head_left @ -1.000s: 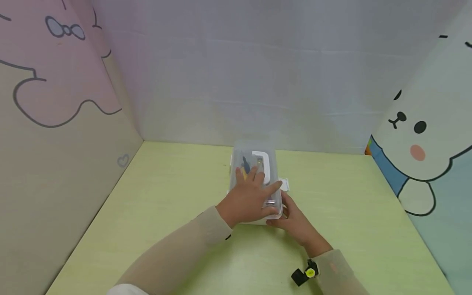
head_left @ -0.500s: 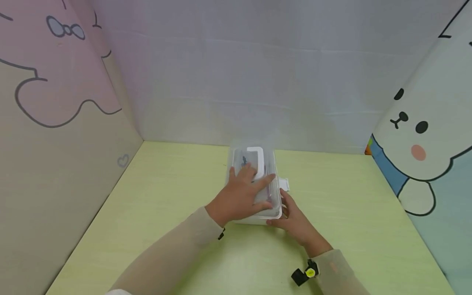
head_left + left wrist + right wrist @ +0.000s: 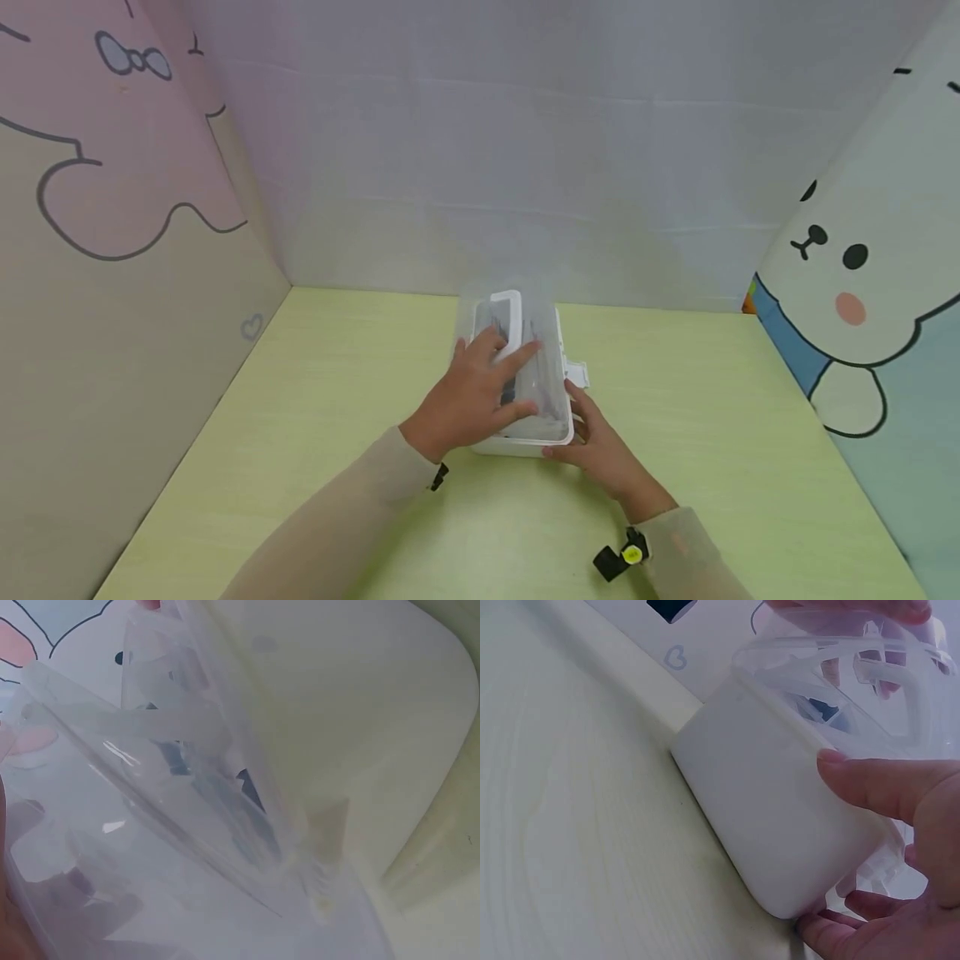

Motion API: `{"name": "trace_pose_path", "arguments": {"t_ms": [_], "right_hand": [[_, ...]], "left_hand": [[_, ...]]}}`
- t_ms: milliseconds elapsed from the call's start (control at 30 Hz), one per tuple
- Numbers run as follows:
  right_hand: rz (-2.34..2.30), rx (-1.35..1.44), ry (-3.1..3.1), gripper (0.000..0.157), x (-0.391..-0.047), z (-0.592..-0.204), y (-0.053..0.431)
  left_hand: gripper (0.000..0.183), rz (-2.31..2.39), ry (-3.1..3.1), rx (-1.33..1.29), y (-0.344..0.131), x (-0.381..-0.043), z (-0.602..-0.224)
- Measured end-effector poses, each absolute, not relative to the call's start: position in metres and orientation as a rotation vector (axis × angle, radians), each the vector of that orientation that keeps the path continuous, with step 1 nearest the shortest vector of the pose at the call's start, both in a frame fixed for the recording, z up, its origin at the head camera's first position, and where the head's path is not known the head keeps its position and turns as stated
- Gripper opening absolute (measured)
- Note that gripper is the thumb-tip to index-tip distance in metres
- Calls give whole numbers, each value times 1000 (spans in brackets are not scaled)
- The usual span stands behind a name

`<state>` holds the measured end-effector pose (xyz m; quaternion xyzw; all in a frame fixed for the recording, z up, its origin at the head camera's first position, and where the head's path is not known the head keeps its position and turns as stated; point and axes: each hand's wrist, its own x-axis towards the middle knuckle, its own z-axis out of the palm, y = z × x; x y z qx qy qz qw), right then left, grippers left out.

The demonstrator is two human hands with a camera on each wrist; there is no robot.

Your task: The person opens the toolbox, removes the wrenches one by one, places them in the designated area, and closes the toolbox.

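Observation:
A white plastic storage box (image 3: 510,447) stands on the table, its clear lid (image 3: 555,421) tilted up along the right side. A white carry handle (image 3: 515,321) sits on the lid. My left hand (image 3: 465,396) lies over the lid with fingers spread. My right hand (image 3: 603,458) grips the box's near right corner; in the right wrist view its thumb (image 3: 877,780) presses the white wall and the other fingers reach round the side. Dark items inside show only dimly through the clear plastic. In the left wrist view the lid (image 3: 187,900) stands away from the white body (image 3: 360,712).
A white latch flap (image 3: 577,374) sticks out on the box's right side. The pale yellow-green table (image 3: 337,367) ends at a white back wall (image 3: 480,167). Cartoon-printed panels stand at left (image 3: 135,333) and right (image 3: 885,350).
My left hand has moved left, and the lid's right edge has risen and swung left with its handle. The right hand has stayed at the box corner.

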<state>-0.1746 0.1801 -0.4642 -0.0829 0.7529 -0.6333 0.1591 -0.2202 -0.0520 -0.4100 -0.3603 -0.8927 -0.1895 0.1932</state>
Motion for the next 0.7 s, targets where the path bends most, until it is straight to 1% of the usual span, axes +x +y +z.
{"name": "trace_pose_path", "arguments": {"t_ms": [233,467,700], "right_hand": [[-1829,-239,2148,104,-175,-459,179],[-1857,-276,2177,105,-184,-478,184],[-1891,-250,2171,108,-185,-475,184]], "left_hand": [[77,-579,-2574,-975,-60,-219,-402],[77,-731,-2609,-904,-70,-220,-399],[78,-878,-2551,-866,-83,-222,-402]]}}
